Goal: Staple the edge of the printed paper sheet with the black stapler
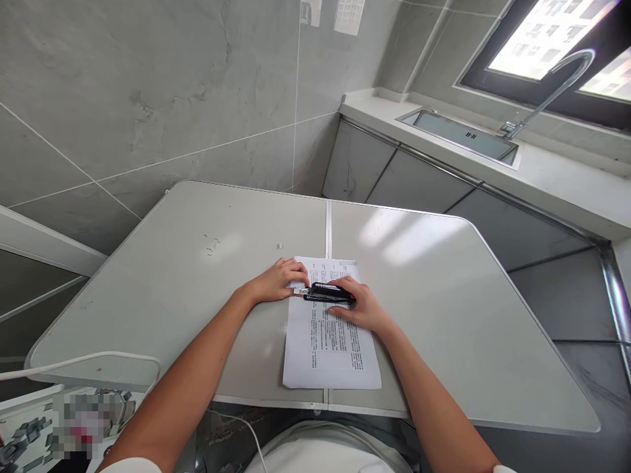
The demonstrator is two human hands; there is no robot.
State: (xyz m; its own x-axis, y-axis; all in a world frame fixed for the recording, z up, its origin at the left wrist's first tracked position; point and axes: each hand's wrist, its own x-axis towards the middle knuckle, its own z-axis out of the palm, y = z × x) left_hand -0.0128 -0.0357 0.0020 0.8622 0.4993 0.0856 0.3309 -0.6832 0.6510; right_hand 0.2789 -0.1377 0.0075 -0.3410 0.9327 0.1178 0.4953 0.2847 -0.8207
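Observation:
A black stapler [331, 293] lies across the upper part of the printed sheets of paper [332, 374], its silver metal end pointing left at the sheets' left edge. Wrapped around the stapler's right part is my right hand [361, 303], fingers above and thumb below. My left hand [279, 280] is at the left edge of the sheets, its bent fingers over the paper and its thumb close beside the stapler's metal end. The paper under my left fingers is partly hidden.
Both hands work over a pale folding table [419, 315] with a centre seam. A small clear piece [280, 246] and dark specks [213, 246] lie on it. A white cable [98, 355] crosses its left corner. Beyond stand a sink [463, 136] and faucet [557, 92].

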